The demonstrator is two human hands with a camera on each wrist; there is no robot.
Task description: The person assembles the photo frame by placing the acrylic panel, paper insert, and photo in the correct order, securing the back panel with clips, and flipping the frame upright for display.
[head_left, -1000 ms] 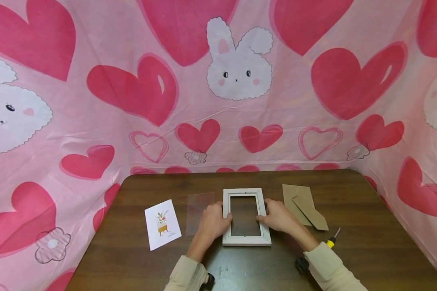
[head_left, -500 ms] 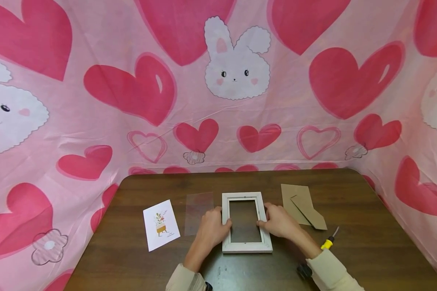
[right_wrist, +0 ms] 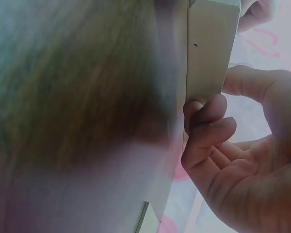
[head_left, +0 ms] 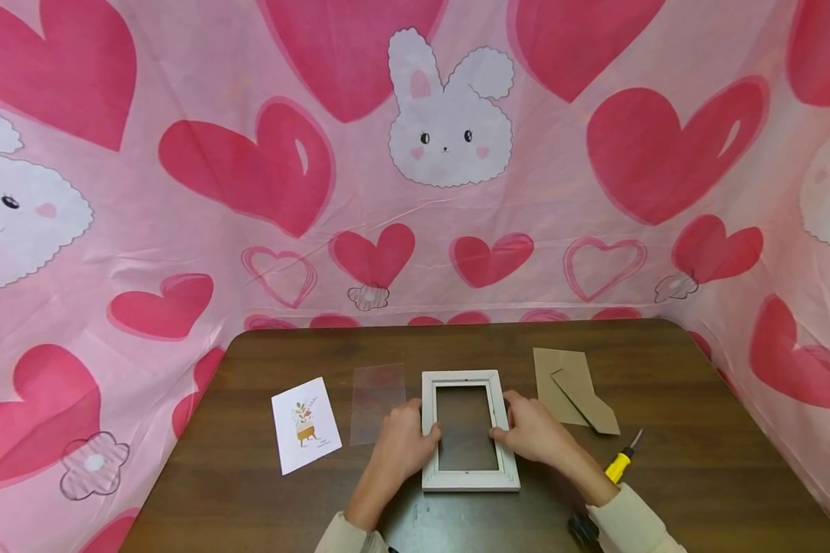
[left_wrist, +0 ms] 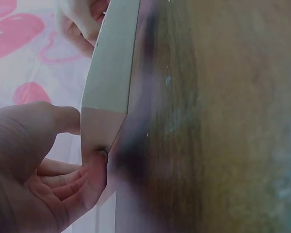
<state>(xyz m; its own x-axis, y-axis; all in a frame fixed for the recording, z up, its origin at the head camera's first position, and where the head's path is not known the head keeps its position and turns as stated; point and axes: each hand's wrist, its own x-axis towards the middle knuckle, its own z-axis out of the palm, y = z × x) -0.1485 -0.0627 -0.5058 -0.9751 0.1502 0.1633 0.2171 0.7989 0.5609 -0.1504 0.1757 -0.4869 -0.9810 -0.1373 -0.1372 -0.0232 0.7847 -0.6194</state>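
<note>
A white picture frame (head_left: 470, 482), with the wooden table showing through its opening, is gripped at both long sides. The left hand (head_left: 403, 442) holds its left side, thumb over the top face and fingers along the outer edge. On the opposite side the right hand (head_left: 536, 430) pinches it the same way. In the left wrist view, the thumb and fingertips of the left hand (left_wrist: 53, 165) press against the frame (left_wrist: 109, 68). The right wrist view has the curled fingers of the right hand (right_wrist: 242, 150) under the frame's edge (right_wrist: 211, 53).
A printed card (head_left: 307, 453) with a plant drawing lies at the left. Between it and the left hand is a clear sheet (head_left: 373, 392). A brown backing board (head_left: 567, 376) with its stand lies at the right, near a yellow-handled screwdriver (head_left: 619, 465). A heart-patterned cloth hangs behind the table.
Both hands have brought the picture frame slightly nearer to the person, and it looks a little larger in view. The card, clear sheet and backing board stay in place.
</note>
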